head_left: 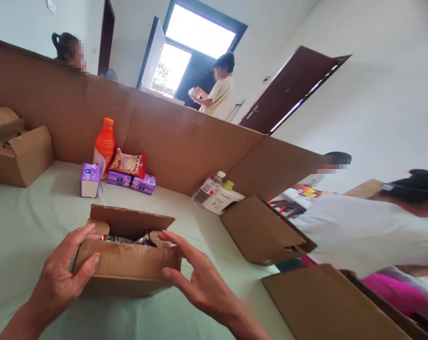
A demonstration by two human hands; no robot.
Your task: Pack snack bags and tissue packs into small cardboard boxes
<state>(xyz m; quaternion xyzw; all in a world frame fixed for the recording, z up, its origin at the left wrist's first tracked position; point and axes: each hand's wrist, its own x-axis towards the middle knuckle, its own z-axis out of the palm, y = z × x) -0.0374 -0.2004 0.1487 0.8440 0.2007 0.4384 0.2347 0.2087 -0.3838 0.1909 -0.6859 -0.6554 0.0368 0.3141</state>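
Note:
A small cardboard box (129, 262) stands on the pale green cloth in front of me, its back flap raised. Inside it are small packaged items (127, 240), mostly hidden by the front wall. At the box's left end is my left hand (63, 271), thumb by the front face and fingers stretched over the top corner. My right hand (200, 278) is at the opposite end, fingers outstretched at the upper corner and thumb apart from them. Whether the fingertips press on the cardboard is hard to tell. Neither hand grips anything visible.
Behind the box are an orange bottle (104, 144), a red snack bag (128, 163) and purple tissue packs (89, 180). A clear bottle (206, 190) and white jug (221, 199) lean near a cardboard partition (185, 139). More boxes stand left (33, 158) and right (260, 231). Several people are beyond.

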